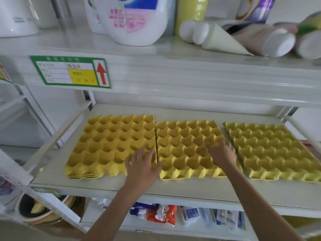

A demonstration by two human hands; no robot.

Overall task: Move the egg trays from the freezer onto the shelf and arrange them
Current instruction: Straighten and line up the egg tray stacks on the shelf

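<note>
Three yellow egg trays lie side by side on the white middle shelf [191, 188]. The left tray stack [107, 141] holds several nested trays and touches the middle tray [184, 146]. The right tray [271, 150] sits apart, slightly turned. My left hand [141, 168] rests with spread fingers on the seam between the left and middle trays, at their front edge. On the right side of the middle tray lies my right hand [221, 152], fingers spread and flat. Neither hand grips anything.
The upper shelf [173, 72] carries a large white detergent jug [133, 20], a yellow bottle [191, 13] and lying tubes [264, 39]. A green label [69, 72] with a red arrow is on its front. Packets [159, 214] and a bowl [38, 211] sit below.
</note>
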